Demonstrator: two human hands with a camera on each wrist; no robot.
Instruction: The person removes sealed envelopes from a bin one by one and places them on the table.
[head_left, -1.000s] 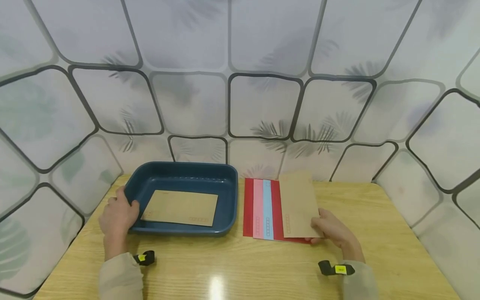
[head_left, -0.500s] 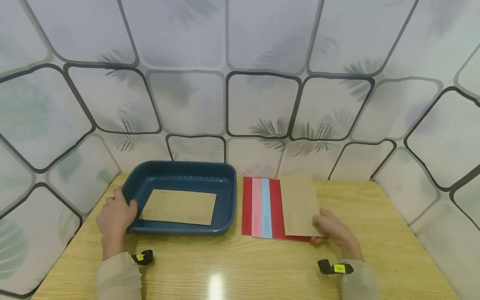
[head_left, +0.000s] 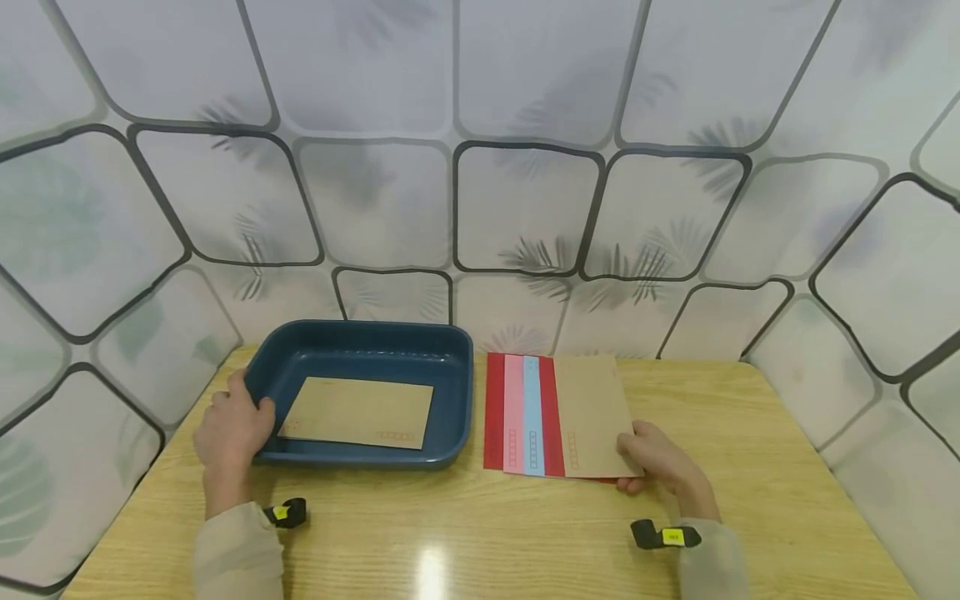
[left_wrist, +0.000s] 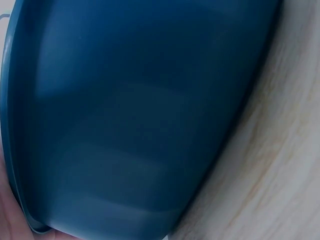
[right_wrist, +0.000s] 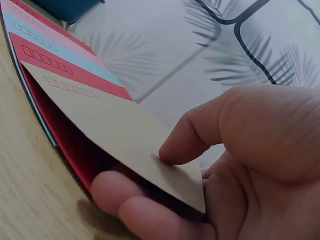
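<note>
Thumb (right_wrist: 187, 140) on top and fingers (right_wrist: 117, 187) underneath, the right hand (head_left: 654, 458) pinches the near right corner of a tan envelope (head_left: 592, 412); whether those fingers also touch the red one below cannot be told. This tan envelope lies topmost at the right end of an overlapping fan on the surface (head_left: 360, 542), its near edge raised so that a dark gap shows over the red paper in the right wrist view. From left to right, the strips beside it belong to a red envelope (head_left: 494, 412), a pink envelope (head_left: 513, 400), a light blue envelope (head_left: 532, 400) and a second red envelope (head_left: 551, 408). Rows of small printed boxes run along their near ends. Just left of the fan, and apart from it, sits a deep blue tray (head_left: 378, 340). The left hand (head_left: 234, 425) grips its left side, thumb over the rim near the front corner, the other fingers around the outside. Inside the tray lies another tan envelope (head_left: 360, 412), set lengthwise from side to side, slightly askew, toward the near wall. Both wrists carry black straps with yellow labels over light sleeves. Behind everything stands a pale backdrop (head_left: 375, 200) patterned with dark rounded outlines and grey fronds.
</note>
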